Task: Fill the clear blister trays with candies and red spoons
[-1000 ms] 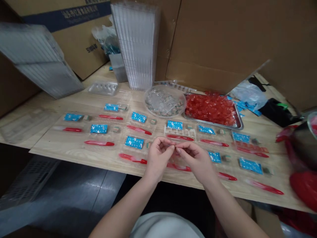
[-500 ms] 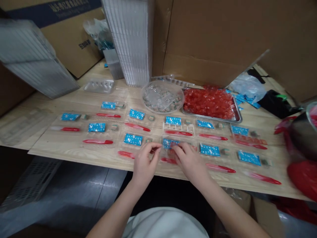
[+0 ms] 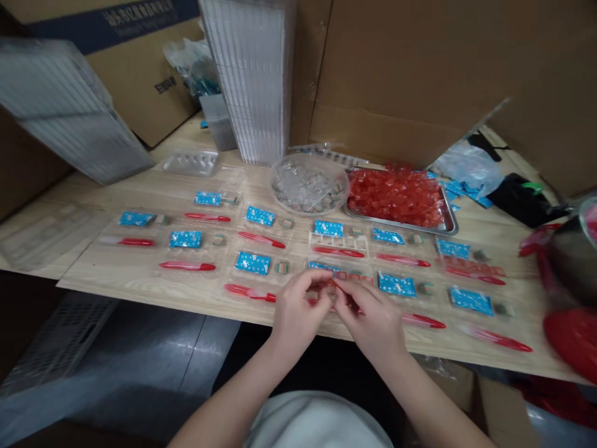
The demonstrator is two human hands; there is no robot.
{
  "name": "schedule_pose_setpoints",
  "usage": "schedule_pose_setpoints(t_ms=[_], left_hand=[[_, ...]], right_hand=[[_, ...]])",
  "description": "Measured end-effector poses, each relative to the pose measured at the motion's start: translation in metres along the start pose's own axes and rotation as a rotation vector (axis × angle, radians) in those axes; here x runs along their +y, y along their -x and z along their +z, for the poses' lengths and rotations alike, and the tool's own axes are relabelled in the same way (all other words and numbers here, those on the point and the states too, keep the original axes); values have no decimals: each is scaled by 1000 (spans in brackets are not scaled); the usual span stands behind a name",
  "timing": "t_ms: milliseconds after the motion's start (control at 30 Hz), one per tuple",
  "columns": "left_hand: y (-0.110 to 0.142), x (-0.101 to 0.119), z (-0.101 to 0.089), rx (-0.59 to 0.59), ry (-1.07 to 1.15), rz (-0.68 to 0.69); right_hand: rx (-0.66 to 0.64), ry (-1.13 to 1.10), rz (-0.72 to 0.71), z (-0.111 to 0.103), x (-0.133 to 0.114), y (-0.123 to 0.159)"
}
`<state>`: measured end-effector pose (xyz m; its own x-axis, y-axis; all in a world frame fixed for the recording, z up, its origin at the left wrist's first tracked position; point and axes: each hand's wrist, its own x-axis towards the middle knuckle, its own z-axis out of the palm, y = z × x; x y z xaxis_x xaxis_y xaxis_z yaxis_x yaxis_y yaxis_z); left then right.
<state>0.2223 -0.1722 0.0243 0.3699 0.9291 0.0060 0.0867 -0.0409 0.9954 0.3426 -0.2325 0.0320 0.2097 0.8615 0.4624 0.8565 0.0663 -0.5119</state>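
Observation:
My left hand (image 3: 298,311) and my right hand (image 3: 377,316) meet fingertip to fingertip above a clear plastic tray in the front row. Both are closed in a pinch, and what lies between the fingers is too small and covered to make out; a bit of red shows there. Behind them, partly hidden, are a blue packet (image 3: 321,266) and a strip of red squares (image 3: 357,277) in that tray. To the left lie another blue patterned packet (image 3: 252,262), a small striped block (image 3: 282,267) and a red pen-shaped tube (image 3: 249,292).
Similar filled trays lie in rows across the wooden table (image 3: 107,274). Behind them stand a round clear tub (image 3: 308,208) of small blocks and a metal tray (image 3: 450,218) heaped with red pieces (image 3: 396,196). Tall stacks of clear trays (image 3: 256,81) and cardboard boxes (image 3: 401,68) rise at the back.
My left hand has moved right and my right hand slightly down, so their fingertips now meet. The striped block beside the left packet is uncovered. The view has shifted slightly.

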Motion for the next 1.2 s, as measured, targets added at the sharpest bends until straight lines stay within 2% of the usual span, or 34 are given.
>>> schedule_pose_setpoints(t_ms=[100,200,300,367,400,467,500,567,633,733,900,1067,1200], left_hand=[[-5,2,-3,19,222,-136],[-8,5,-9,-75,541,-379],[-4,5,-13,-168,618,-491],[2,1,-16,-133,456,-420],[5,-1,-19,-91,303,-335],[11,-7,-25,-43,-88,-80],[14,-10,-28,-51,-281,58],[19,-16,-33,-142,-573,270],[21,-22,-36,-214,-722,370],[22,-29,-35,-234,-818,432],[21,-34,-31,-240,-859,463],[19,-34,-33,-249,-862,474],[19,-36,-34,-258,-858,501]], right_hand=[[-25,-57,-59,-5,-3,-3],[-126,-192,-80,-13,-4,-7],[-229,-267,-102,-18,-2,-11],[-254,-275,-84,-17,2,-17],[-252,-252,-63,-15,4,-21],[-259,-146,-43,-8,10,-31],[-275,-69,-62,-3,12,-37],[-343,100,-154,8,15,-47],[-434,236,-255,19,15,-53],[-523,329,-317,29,10,-54],[-547,306,-306,29,11,-51],[-407,24,-202,18,29,-56],[-472,76,-335,21,25,-54]])
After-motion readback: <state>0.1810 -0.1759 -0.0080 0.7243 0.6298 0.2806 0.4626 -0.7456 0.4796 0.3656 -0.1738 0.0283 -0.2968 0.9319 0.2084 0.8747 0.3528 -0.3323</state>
